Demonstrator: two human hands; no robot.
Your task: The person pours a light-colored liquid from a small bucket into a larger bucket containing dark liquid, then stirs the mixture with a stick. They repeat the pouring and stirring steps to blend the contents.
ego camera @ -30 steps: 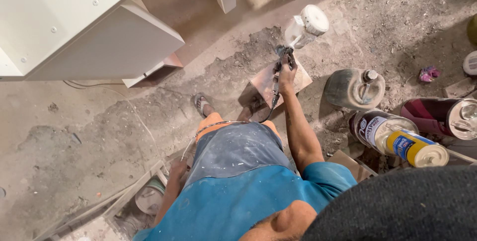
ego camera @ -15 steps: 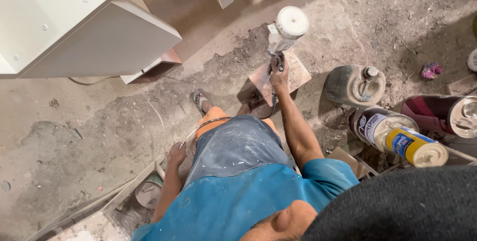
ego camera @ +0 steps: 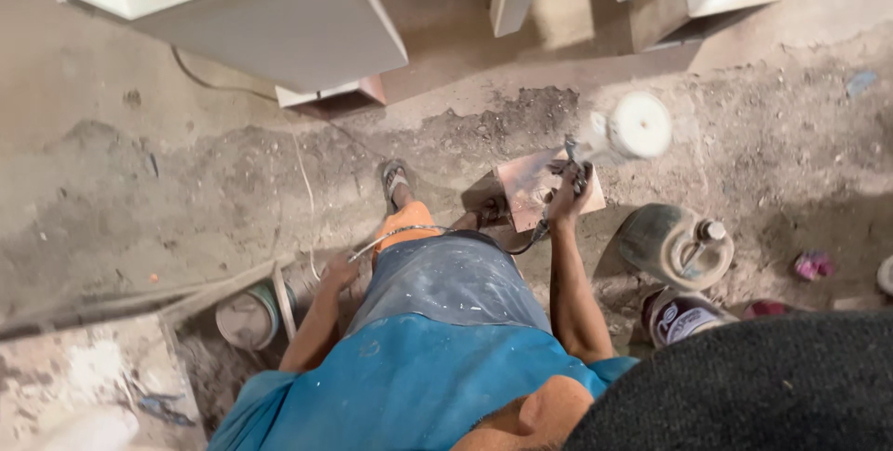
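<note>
While the head view looks down, the right hand (ego camera: 567,198) is clenched around a spray gun (ego camera: 609,139) with a white cup, above a small brown board (ego camera: 532,186) on the dusty floor. The left hand (ego camera: 339,272) grasps the thin hose (ego camera: 400,232) beside the knee.

Spray gun swings right, left hand comes down to the hose

The right hand (ego camera: 567,198) has lifted the spray gun (ego camera: 614,135) so its white cup, earlier at upper centre, now sits further right, blurred, past the wooden piece (ego camera: 535,191). The left hand (ego camera: 339,272), hidden a second ago, now rests on the hose (ego camera: 400,232) left of centre. The blue-and-yellow can at right has slipped out of view.
</note>
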